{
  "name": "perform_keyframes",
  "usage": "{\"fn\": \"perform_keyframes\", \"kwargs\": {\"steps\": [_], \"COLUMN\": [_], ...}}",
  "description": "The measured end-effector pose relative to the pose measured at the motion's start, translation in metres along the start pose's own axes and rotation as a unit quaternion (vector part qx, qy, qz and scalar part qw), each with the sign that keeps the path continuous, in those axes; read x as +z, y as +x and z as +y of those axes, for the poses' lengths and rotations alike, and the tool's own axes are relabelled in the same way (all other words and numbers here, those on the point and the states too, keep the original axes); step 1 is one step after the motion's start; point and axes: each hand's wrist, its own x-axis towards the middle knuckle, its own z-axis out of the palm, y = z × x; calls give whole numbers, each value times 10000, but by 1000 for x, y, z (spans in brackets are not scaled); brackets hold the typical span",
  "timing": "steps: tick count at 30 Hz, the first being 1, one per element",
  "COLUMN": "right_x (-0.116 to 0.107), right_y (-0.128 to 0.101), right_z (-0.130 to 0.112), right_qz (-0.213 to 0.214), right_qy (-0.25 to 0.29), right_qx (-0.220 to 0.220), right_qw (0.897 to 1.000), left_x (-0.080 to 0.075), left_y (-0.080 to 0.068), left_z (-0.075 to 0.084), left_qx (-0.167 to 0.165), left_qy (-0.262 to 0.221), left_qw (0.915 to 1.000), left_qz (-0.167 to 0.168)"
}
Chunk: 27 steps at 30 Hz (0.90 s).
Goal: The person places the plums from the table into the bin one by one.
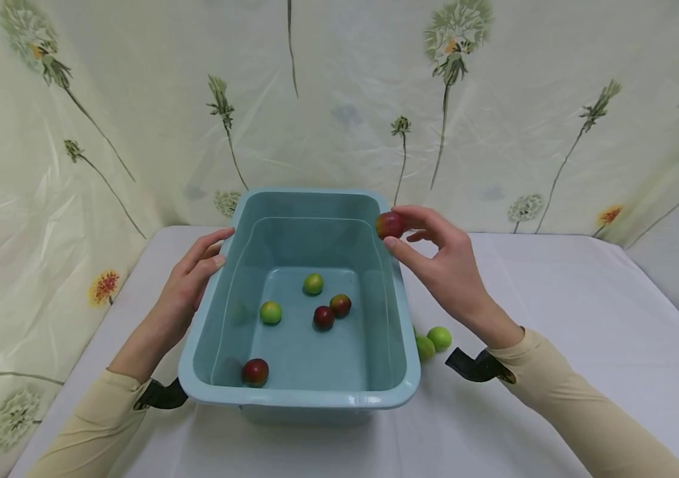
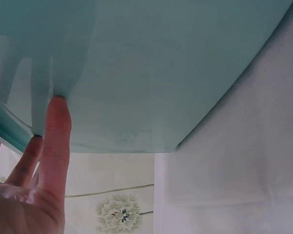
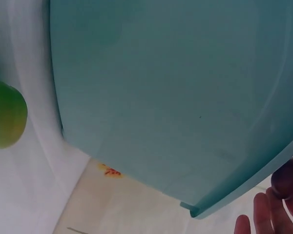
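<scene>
Blue plastic tub [image 1: 300, 392]: head view, rectangular basin holding water on the white cloth-covered worktop [image 1: 554, 299], five small round fruits inside.
Right hand [image 1: 443, 265]: pinches a small red round fruit [image 1: 388, 225] between thumb and fingertips, just above the tub's rim at 2 o'clock.
Left hand [image 1: 186, 289]: straight fingers rest flat against the tub's outer wall at 9 o'clock, holding nothing.
Two green round fruits [image 1: 433, 342]: on the worktop just beside the tub at 4 o'clock.
Left wrist view: fingers [image 2: 56, 131] touch the tub wall [image 2: 151, 68].
Right wrist view: the red fruit [image 3: 286, 178] sits at the fingertips [image 3: 263, 209] by the rim; a green fruit [image 3: 5, 114] lies at 9 o'clock.
Doing it well: I judge the fruit should clear the rim and be released low over the water, the left hand steadying the tub.
</scene>
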Motion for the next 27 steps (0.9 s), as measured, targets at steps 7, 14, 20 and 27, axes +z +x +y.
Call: {"fn": "perform_keyframes", "kwargs": {"steps": [7,14,20,27], "right_x": [5,10,14,20], "right_y": [3,9,15,18], "right_z": [21,22,19,11], "right_qz": [-141,-379,-652,-809], "right_qy": [-89,-103,-132,-72], "right_qx": [-83,-169,-380,-416], "right_qw": [9998,9991,9971,9958], "left_x": [1,1,0,0], "left_y": [-1,-1,0,1], "left_z": [1,1,-1,-1], "left_qx": [-22,-42,-42,-20], "left_qy": [64,38,29,8], "left_qw": [10000,10000,10000,10000], "left_qz": [9,-6,9,10]}}
